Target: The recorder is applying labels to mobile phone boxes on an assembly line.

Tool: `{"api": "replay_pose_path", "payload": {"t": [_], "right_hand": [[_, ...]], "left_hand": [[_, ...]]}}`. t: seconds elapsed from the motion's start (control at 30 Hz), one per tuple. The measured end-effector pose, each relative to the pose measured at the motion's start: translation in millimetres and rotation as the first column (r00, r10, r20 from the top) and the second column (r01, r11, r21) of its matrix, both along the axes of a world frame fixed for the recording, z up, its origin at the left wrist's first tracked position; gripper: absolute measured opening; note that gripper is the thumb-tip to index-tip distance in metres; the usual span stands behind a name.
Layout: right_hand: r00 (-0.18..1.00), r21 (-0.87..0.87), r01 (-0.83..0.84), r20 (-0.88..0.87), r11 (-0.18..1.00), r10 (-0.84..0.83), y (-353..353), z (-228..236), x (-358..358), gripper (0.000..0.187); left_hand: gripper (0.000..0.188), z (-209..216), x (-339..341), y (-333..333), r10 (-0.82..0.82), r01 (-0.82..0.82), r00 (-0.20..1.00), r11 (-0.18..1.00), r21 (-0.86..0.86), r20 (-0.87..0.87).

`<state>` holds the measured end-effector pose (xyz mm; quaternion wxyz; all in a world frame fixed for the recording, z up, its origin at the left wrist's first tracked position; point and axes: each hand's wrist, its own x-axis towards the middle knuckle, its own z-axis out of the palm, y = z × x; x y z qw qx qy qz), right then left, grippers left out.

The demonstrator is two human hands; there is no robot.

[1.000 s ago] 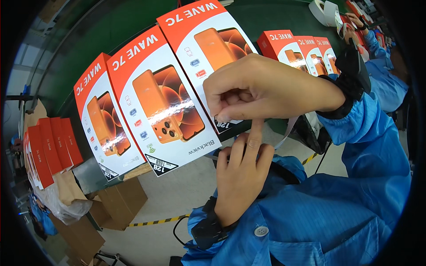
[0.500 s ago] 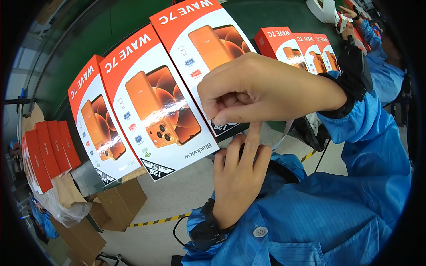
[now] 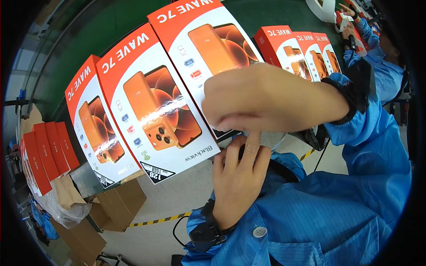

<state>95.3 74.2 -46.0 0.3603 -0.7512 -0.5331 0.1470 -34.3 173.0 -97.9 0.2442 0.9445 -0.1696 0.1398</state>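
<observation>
My right hand is closed with its fingers curled, blurred by motion, over the lower part of the rightmost large phone box; whatever it grips is hidden. Just below it is my left hand, one finger stretched up to the right hand and the others bent. A dark bit shows between its fingers, too little to name. A pale thin strip curves beside them. Two more red-and-white phone boxes, a middle one and a left one, lie alongside at the table's near edge, each picturing an orange phone.
Three similar boxes stand farther right on the green table. Several red boxes are lined up at left, above clear plastic and open cartons. At upper right a co-worker's hands are near a white roll.
My right hand has moved slightly right, and its curled fingers have turned more out of sight. My left hand stays nearly still. The co-worker's arms at upper right have shifted a little.
</observation>
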Motion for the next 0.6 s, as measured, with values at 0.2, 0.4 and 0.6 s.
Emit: {"api": "replay_pose_path", "payload": {"t": [0.2, 0.4, 0.6], "right_hand": [[0.804, 0.088, 0.181, 0.560, 0.980, -0.199, 6, 1, -4, 0.031], [0.865, 0.044, 0.408, 0.300, 0.912, -0.401, 12, -9, 20, 0.036], [0.738, 0.282, 0.670, -0.153, 0.686, -0.657, -28, -23, 14, 0.044]], "left_hand": [[0.009, 10, 1, 5, -0.025, 0.025, 1.000, 0.999, 0.024, -0.018], [0.008, 23, 7, 7, -0.119, 0.119, 0.988, 0.993, -0.005, -0.104], [0.046, 62, -25, 116, 0.157, -0.240, 0.971, 0.681, -0.692, -0.182]]}}
